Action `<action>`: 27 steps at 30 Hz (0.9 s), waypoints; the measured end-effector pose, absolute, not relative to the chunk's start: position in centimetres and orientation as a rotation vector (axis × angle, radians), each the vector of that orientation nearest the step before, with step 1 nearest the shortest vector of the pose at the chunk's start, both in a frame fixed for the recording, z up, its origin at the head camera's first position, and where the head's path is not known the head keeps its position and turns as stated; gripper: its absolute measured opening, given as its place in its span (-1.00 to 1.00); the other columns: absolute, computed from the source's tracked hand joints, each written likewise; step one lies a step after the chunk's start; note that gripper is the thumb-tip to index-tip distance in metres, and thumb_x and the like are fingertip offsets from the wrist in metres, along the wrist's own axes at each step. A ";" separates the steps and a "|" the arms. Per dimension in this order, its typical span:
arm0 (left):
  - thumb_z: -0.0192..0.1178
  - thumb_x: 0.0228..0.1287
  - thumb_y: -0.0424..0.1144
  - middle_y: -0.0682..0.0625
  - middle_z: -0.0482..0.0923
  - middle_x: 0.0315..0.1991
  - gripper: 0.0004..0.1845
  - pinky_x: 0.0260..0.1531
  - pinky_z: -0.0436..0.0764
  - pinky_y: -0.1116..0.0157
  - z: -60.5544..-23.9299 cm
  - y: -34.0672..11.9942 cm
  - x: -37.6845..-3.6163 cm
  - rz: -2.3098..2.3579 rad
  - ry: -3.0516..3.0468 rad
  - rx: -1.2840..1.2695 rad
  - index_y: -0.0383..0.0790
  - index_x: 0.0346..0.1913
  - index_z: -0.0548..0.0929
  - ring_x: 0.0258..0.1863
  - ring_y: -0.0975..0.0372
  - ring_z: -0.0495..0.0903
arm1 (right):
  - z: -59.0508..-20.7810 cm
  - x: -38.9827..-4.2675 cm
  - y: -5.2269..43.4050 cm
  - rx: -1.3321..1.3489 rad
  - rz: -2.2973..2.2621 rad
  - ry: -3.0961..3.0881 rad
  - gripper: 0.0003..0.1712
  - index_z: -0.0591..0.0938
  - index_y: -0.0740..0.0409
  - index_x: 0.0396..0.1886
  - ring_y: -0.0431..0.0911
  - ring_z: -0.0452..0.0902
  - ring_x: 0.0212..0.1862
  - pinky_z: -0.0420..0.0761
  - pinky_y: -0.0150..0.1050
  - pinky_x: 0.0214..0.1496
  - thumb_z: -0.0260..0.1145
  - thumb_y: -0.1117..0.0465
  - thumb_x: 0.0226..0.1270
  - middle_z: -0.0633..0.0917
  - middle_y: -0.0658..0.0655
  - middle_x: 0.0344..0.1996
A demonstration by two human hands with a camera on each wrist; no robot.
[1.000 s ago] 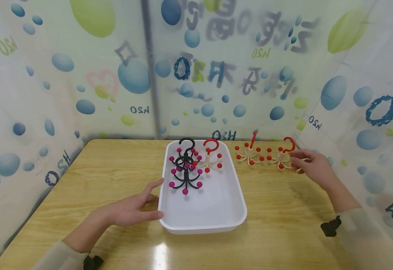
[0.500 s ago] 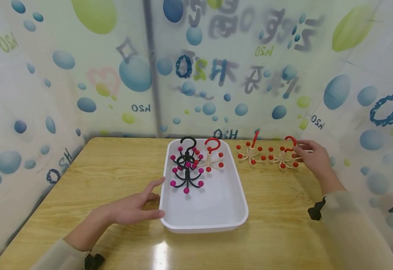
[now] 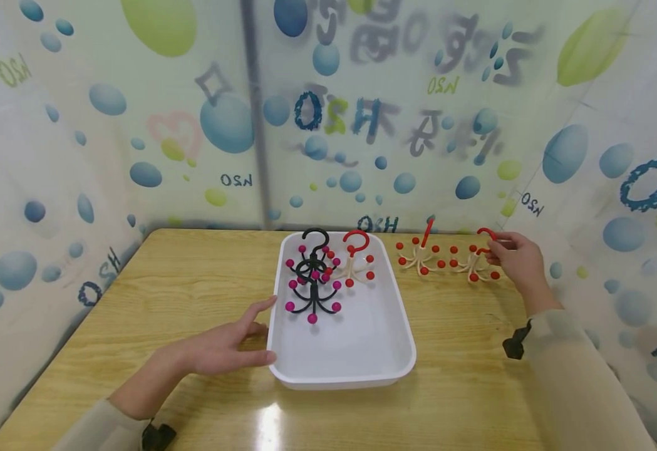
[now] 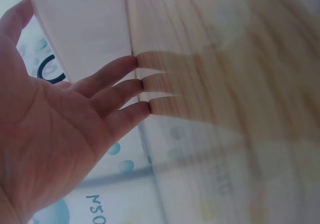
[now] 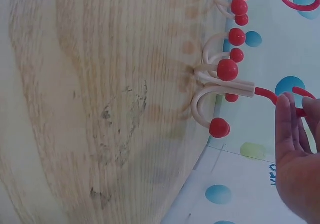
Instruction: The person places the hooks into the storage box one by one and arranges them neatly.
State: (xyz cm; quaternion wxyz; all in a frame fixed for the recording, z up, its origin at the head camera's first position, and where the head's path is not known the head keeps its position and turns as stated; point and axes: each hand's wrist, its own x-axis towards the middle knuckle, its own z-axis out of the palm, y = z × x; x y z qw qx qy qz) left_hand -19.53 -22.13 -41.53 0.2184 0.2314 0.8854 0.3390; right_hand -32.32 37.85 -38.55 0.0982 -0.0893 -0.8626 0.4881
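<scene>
Pinching red hook of cream multi-arm hanger with red ball tips (image 3: pixel 477 263) at desk's (image 3: pixel 193 294) far right edge: right hand (image 3: pixel 517 260). Left hand (image 3: pixel 223 347) flat, fingers straight, against white plastic tray's (image 3: pixel 345 369) left rim.

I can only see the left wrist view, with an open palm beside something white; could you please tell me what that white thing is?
Observer: It is a white tray; the left hand lies open against its left rim.
Operator: Thank you. Is anything in it?
Observer: Black hangers with pink balls and a cream hanger with red balls stand at its far end.
Operator: And the right hand?
Observer: The right hand has its fingertips at the red hook of another hanger on the table; a firm grip cannot be told.
</scene>
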 end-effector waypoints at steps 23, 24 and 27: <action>0.28 0.58 0.24 -0.19 0.52 0.57 0.09 0.59 0.32 -0.36 -41.4 -22.0 -19.5 0.949 2.434 0.614 0.15 0.81 -0.25 0.60 -0.22 0.43 | -38.1 -28.4 39.1 -0.076 1.269 -2.554 -0.39 0.60 0.27 0.45 -0.45 0.71 -0.28 0.71 -0.58 -0.20 0.26 -0.09 0.73 0.67 -0.49 -0.30; 0.28 0.57 0.24 -0.19 0.52 0.57 0.09 0.59 0.32 -0.36 -41.4 -22.0 -19.5 0.947 2.436 0.615 0.15 0.81 -0.25 0.60 -0.22 0.43 | -37.8 -28.0 38.9 -0.066 1.258 -2.557 -0.39 0.61 0.24 0.44 -0.43 0.70 -0.26 0.71 -0.57 -0.20 0.27 -0.11 0.72 0.67 -0.50 -0.29; 0.27 0.57 0.25 -0.19 0.51 0.57 0.09 0.59 0.31 -0.37 -41.4 -22.1 -19.5 0.941 2.439 0.616 0.15 0.81 -0.25 0.61 -0.23 0.42 | -37.1 -26.8 38.4 -0.033 1.273 -2.548 -0.43 0.63 0.19 0.42 -0.39 0.70 -0.24 0.72 -0.55 -0.19 0.28 -0.12 0.71 0.69 -0.48 -0.25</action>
